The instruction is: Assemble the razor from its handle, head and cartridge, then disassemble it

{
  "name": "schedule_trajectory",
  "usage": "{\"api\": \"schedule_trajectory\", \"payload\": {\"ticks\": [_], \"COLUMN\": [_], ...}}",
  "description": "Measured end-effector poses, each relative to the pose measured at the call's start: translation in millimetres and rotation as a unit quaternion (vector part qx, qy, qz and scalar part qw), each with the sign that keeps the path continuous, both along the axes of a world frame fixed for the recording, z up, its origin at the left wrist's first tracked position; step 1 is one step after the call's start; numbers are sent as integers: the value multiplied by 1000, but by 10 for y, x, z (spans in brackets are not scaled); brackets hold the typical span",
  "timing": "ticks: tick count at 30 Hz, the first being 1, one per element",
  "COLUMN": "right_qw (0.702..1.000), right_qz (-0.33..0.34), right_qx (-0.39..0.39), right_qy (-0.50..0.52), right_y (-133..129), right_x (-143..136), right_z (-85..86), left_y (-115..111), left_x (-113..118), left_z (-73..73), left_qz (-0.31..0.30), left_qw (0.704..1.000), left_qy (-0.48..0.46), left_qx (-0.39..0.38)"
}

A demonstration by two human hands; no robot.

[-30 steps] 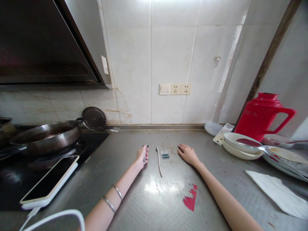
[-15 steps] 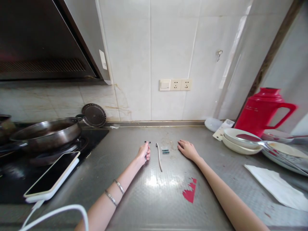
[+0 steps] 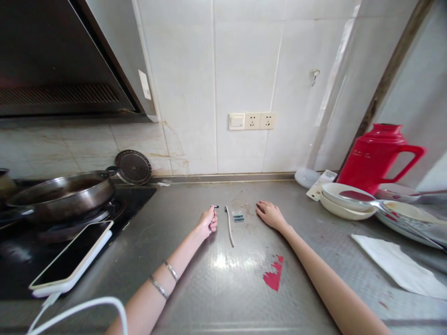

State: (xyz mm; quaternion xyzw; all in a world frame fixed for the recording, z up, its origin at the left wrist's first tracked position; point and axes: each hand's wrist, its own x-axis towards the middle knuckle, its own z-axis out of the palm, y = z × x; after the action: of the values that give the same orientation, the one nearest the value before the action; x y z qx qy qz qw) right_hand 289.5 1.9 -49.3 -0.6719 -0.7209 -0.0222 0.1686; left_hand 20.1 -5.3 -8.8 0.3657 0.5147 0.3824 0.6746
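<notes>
My left hand (image 3: 208, 220) is closed in a fist round a small dark-headed tool (image 3: 214, 207). Its head sticks out above the thumb, while most of the handle is hidden in my fingers; I cannot make out its exact kind. Just right of that hand, a thin whitish stick (image 3: 229, 227) with a small dark end lies lengthwise on the steel counter (image 3: 244, 307). Beside the stick are small blue-green pieces (image 3: 238, 217), too small to name. My right hand (image 3: 270, 215) rests palm down on the counter, fingers stretched out, holding nothing.
A torn red scrap (image 3: 274, 274) lies nearer me. Left are a pan (image 3: 66, 197) on the stove and a phone (image 3: 73, 260) with a white cable (image 3: 101, 302). Right stand a red thermos (image 3: 375, 158), stacked bowls (image 3: 345, 209) and a white paper sheet (image 3: 401, 265).
The whole view has shifted slightly, so things sit a little further left. The tool's head in my left fist has turned slightly. My right hand stays flat on the counter.
</notes>
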Motion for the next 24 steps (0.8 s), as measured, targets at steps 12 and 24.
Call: {"api": "schedule_trajectory", "payload": {"ticks": [12,24], "right_qw": [1000,1000], "right_qz": [0,-2], "right_qx": [0,-2], "right_qy": [1,5], "right_y": [-11,1], "right_x": [-4,-5], "right_z": [17,9], "left_y": [31,59], "left_x": [-13,-28], "left_z": [-37,-63], "left_qz": [11,28], "left_qw": [1000,999], "left_qy": [8,18], "left_qx": [17,36]}}
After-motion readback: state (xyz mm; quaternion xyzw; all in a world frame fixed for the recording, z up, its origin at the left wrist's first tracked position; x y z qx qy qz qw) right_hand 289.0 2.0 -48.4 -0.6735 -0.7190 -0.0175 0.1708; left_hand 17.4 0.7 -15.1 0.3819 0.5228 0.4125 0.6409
